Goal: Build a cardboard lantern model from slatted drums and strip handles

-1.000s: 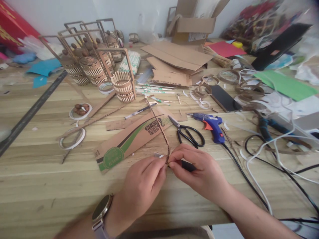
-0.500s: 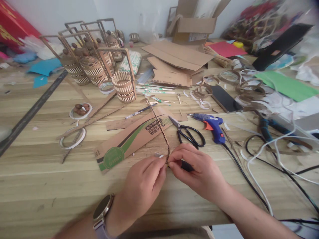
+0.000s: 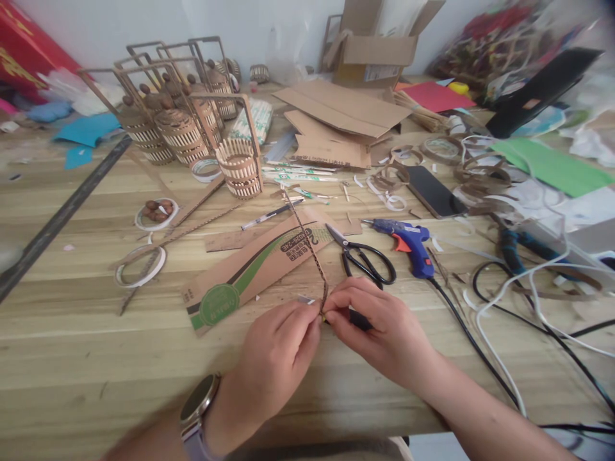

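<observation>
A thin corrugated cardboard strip (image 3: 311, 251) runs from the table's middle down to my fingertips, bent near its lower end. My left hand (image 3: 281, 349) pinches that end from the left, and my right hand (image 3: 379, 326) pinches it from the right; the fingertips nearly meet. A dark handle, partly hidden, shows beneath my right hand. Left of the strip lies a printed cardboard piece (image 3: 254, 275) with a green band. Black-handled scissors (image 3: 368, 261) rest just beyond my right hand, beside a blue glue gun (image 3: 403, 240).
Small slatted buckets (image 3: 182, 137) with tall handles stand at the back left. Cardboard sheets (image 3: 341, 112) lie at the back middle. A phone (image 3: 436, 192), loose cables (image 3: 480, 320) and paper scraps cover the right side. Tape rings (image 3: 140, 267) lie left.
</observation>
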The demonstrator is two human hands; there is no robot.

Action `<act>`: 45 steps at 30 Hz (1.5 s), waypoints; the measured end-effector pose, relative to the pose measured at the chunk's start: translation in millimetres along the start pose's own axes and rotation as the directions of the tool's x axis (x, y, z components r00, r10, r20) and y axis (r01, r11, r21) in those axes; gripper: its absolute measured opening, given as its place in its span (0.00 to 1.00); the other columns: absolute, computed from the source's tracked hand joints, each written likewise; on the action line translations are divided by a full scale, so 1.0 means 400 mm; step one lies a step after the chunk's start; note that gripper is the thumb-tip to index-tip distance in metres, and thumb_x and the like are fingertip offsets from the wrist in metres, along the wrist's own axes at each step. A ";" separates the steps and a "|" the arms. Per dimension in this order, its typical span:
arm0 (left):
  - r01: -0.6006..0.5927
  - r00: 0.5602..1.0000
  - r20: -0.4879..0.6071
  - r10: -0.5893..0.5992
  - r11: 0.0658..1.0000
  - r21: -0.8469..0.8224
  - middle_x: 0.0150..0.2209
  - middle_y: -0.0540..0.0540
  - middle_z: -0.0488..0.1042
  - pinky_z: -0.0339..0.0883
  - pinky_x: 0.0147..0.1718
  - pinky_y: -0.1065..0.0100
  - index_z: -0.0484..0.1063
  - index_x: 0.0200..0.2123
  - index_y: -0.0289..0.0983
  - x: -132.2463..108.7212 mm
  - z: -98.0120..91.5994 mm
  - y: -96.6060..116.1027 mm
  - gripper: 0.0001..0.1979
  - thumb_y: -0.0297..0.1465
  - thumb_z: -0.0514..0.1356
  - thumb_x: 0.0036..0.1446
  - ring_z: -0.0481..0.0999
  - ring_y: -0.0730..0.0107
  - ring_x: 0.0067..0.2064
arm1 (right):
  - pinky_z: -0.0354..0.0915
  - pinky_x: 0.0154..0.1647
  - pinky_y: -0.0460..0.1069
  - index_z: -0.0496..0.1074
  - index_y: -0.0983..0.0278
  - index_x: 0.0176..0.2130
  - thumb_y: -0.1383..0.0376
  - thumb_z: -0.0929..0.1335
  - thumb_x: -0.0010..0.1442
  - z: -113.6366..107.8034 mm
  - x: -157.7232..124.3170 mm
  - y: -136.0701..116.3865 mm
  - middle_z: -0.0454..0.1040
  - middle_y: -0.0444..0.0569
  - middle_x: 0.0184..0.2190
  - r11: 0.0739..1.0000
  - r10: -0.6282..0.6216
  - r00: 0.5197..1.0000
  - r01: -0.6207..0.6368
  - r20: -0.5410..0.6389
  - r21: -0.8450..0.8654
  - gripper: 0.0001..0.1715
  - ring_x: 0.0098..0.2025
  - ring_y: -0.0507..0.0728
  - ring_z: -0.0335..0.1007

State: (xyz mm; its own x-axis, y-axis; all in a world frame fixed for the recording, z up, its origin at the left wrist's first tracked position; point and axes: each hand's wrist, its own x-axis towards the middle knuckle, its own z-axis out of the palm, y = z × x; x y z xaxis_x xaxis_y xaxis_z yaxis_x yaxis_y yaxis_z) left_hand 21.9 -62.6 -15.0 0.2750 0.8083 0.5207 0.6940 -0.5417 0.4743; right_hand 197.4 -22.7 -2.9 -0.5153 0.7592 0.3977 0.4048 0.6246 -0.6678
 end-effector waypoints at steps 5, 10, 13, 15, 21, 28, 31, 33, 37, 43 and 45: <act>0.008 1.000 0.014 -0.008 1.000 -0.020 0.33 0.43 0.81 0.76 0.32 0.68 0.73 0.39 0.34 -0.001 0.002 0.001 0.10 0.24 0.51 0.66 0.81 0.66 0.33 | 0.65 0.33 0.47 0.69 0.61 0.32 0.73 0.65 0.63 0.005 0.000 0.002 0.73 0.43 0.27 1.000 -0.003 1.000 0.003 -0.002 0.004 0.09 0.29 0.52 0.69; 0.032 0.999 0.030 -0.030 0.998 -0.051 0.32 0.44 0.80 0.75 0.33 0.69 0.73 0.40 0.35 -0.002 0.004 0.001 0.10 0.23 0.52 0.65 0.80 0.67 0.33 | 0.65 0.32 0.47 0.69 0.62 0.32 0.73 0.64 0.62 0.010 -0.004 0.004 0.72 0.43 0.27 1.000 0.004 1.000 -0.004 0.000 0.002 0.09 0.29 0.51 0.68; 0.057 0.998 0.045 -0.054 0.996 -0.071 0.32 0.45 0.80 0.74 0.34 0.69 0.73 0.40 0.35 -0.004 0.004 0.002 0.10 0.23 0.52 0.65 0.80 0.67 0.34 | 0.65 0.32 0.47 0.69 0.62 0.32 0.74 0.64 0.61 0.010 -0.008 0.005 0.72 0.43 0.27 1.000 0.005 1.000 -0.005 -0.002 -0.008 0.09 0.29 0.51 0.67; 0.069 0.997 0.048 -0.064 0.994 -0.089 0.32 0.45 0.79 0.74 0.34 0.69 0.73 0.40 0.35 -0.005 0.005 0.003 0.10 0.23 0.52 0.65 0.80 0.67 0.34 | 0.65 0.32 0.47 0.68 0.62 0.32 0.74 0.64 0.61 0.012 -0.010 0.006 0.72 0.43 0.27 1.000 -0.006 1.000 0.005 -0.011 -0.024 0.09 0.29 0.52 0.67; 0.212 0.976 0.091 -0.196 0.950 -0.231 0.27 0.48 0.76 0.68 0.27 0.72 0.73 0.33 0.37 0.003 0.007 0.009 0.10 0.24 0.53 0.63 0.75 0.71 0.27 | 0.65 0.34 0.49 0.68 0.61 0.33 0.74 0.65 0.61 0.023 -0.011 0.009 0.73 0.44 0.28 0.994 -0.080 0.995 0.075 -0.067 -0.079 0.09 0.31 0.53 0.69; 0.488 0.873 0.259 -0.414 0.723 -0.490 0.23 0.51 0.75 0.68 0.24 0.75 0.72 0.29 0.37 0.008 0.011 0.008 0.11 0.30 0.55 0.62 0.75 0.74 0.25 | 0.66 0.35 0.49 0.68 0.62 0.33 0.73 0.66 0.62 0.031 -0.013 0.015 0.73 0.45 0.28 0.975 -0.166 0.980 0.146 -0.107 -0.169 0.07 0.32 0.53 0.70; 0.558 0.829 0.327 -0.453 0.632 -0.538 0.22 0.51 0.74 0.68 0.22 0.76 0.72 0.28 0.37 0.005 0.014 0.005 0.11 0.31 0.54 0.62 0.74 0.75 0.23 | 0.65 0.35 0.50 0.68 0.61 0.32 0.73 0.65 0.62 0.033 -0.013 0.015 0.74 0.45 0.27 0.968 -0.174 0.979 0.150 -0.103 -0.202 0.08 0.31 0.54 0.70; 0.574 0.818 0.350 -0.457 0.601 -0.557 0.21 0.51 0.74 0.68 0.22 0.76 0.72 0.27 0.37 0.004 0.014 0.004 0.12 0.31 0.54 0.62 0.74 0.74 0.23 | 0.65 0.35 0.50 0.68 0.61 0.32 0.73 0.65 0.62 0.034 -0.012 0.015 0.73 0.45 0.27 0.968 -0.173 0.979 0.148 -0.108 -0.204 0.09 0.31 0.54 0.71; 0.592 0.801 0.383 -0.461 0.511 -0.623 0.21 0.51 0.74 0.71 0.23 0.75 0.72 0.27 0.37 0.009 0.014 0.004 0.12 0.31 0.54 0.62 0.75 0.74 0.24 | 0.66 0.35 0.50 0.68 0.62 0.31 0.73 0.66 0.61 0.032 -0.011 0.013 0.73 0.45 0.27 0.971 -0.162 0.979 0.136 -0.122 -0.196 0.08 0.30 0.53 0.70; 0.619 0.770 0.414 -0.486 0.409 -0.671 0.20 0.50 0.73 0.72 0.22 0.74 0.72 0.26 0.37 0.016 0.009 0.006 0.14 0.34 0.55 0.63 0.74 0.73 0.22 | 0.68 0.34 0.50 0.70 0.62 0.34 0.73 0.66 0.61 0.023 -0.007 0.005 0.75 0.46 0.28 0.964 -0.200 0.971 0.170 -0.135 -0.202 0.07 0.31 0.54 0.72; 0.611 0.777 0.414 -0.474 0.408 -0.678 0.20 0.50 0.74 0.73 0.22 0.74 0.72 0.25 0.37 0.016 0.006 0.006 0.15 0.34 0.55 0.63 0.75 0.73 0.23 | 0.68 0.33 0.50 0.70 0.61 0.35 0.73 0.66 0.61 0.021 -0.006 0.004 0.75 0.46 0.28 0.962 -0.207 0.967 0.174 -0.146 -0.209 0.07 0.31 0.54 0.72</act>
State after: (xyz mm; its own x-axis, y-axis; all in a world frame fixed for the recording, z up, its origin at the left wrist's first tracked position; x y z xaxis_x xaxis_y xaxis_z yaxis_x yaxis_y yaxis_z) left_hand 26.9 -58.1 -12.2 0.1602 0.9804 -0.1144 0.0000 0.1159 0.9933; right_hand 193.0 -25.2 -10.2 -0.4715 0.6321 0.6149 0.4578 0.7714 -0.4420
